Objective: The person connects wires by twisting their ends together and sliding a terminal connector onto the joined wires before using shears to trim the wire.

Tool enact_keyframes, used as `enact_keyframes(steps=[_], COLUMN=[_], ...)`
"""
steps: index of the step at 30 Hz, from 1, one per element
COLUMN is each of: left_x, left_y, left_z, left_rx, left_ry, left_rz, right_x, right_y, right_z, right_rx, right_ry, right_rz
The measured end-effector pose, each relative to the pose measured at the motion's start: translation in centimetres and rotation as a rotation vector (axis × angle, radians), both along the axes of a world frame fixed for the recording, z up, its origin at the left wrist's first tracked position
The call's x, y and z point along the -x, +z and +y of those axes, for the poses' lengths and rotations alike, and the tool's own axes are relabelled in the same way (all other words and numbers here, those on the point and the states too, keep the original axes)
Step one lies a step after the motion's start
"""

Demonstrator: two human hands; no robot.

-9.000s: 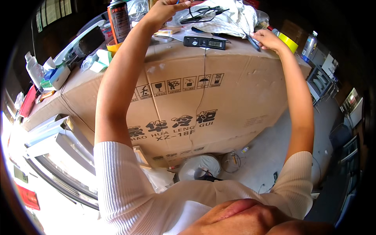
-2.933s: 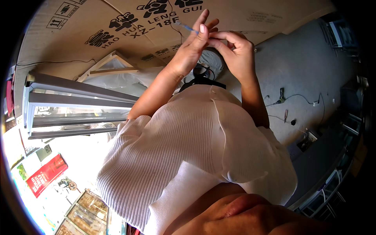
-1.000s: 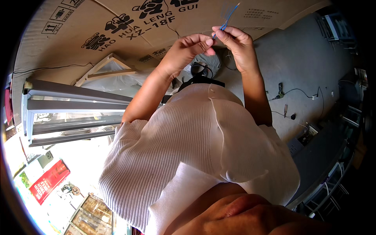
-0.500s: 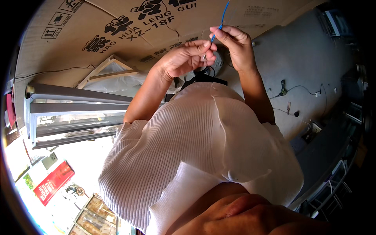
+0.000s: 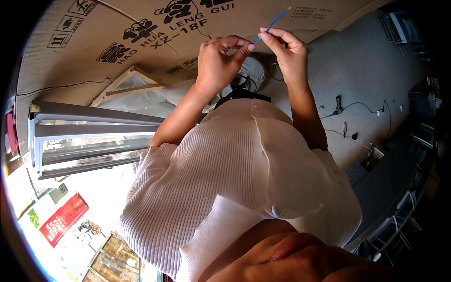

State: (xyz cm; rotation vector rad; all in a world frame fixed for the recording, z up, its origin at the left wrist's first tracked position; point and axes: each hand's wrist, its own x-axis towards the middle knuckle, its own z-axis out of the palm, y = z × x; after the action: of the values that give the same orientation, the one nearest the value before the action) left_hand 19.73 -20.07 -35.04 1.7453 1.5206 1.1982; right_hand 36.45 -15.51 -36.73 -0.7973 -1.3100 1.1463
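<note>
Blue insulated wire [image 5: 276, 21], thin and short, is held up in front of the cardboard box [image 5: 108, 23], its far end slanting up to the right. The left hand [image 5: 220, 61] pinches its lower end between thumb and index finger, those tips drawn together. The right hand [image 5: 289, 51] grips it a little higher, thumb against index finger, with the tips just beside those of the left. Below the hands lies a rounded pale grey bundle [image 5: 256, 73], partly hidden, near the wearer's ribbed white shirt [image 5: 221, 164]. A triangular wooden frame [image 5: 134, 90] stands against the box, translucent plastic sheeting [image 5: 157, 102] within and beside it. Nearer on the left are grey metal-framed panels [image 5: 94, 113]. To the right, a black cable [image 5: 361, 104] trails over the grey floor [image 5: 338, 70]; at the lower left shows a red banner [image 5: 63, 220]
</note>
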Motion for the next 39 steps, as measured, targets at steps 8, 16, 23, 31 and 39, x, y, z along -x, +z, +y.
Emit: enact_keyframes(steps=[8, 16, 23, 31, 39], left_x=[-0.1, 0.6, 0.3, 0.8, 0.7], left_y=[1.5, -1.1, -0.9, 0.1, 1.8], left_z=[-0.4, 0.1, -0.3, 0.4, 0.1], left_rx=[-0.176, 0.615, 0.554, 0.566, 0.546], left_ry=[0.017, -0.502, -0.444, -0.326, -0.313], left_rz=[0.273, -0.984, -0.869, -0.729, -0.608], right_x=[0.0, -0.5, -0.2, -0.4, -0.5], right_y=[0.2, -0.2, 1.2, 1.1, 0.9], right_z=[-0.5, -0.6, -0.4, -0.3, -0.6], right_rx=[0.185, 0.450, 0.191, 0.119, 0.120], right_ry=[0.074, 0.315, 0.186, 0.173, 0.205], right_rz=[0.229, 0.443, 0.167, 0.129, 0.144])
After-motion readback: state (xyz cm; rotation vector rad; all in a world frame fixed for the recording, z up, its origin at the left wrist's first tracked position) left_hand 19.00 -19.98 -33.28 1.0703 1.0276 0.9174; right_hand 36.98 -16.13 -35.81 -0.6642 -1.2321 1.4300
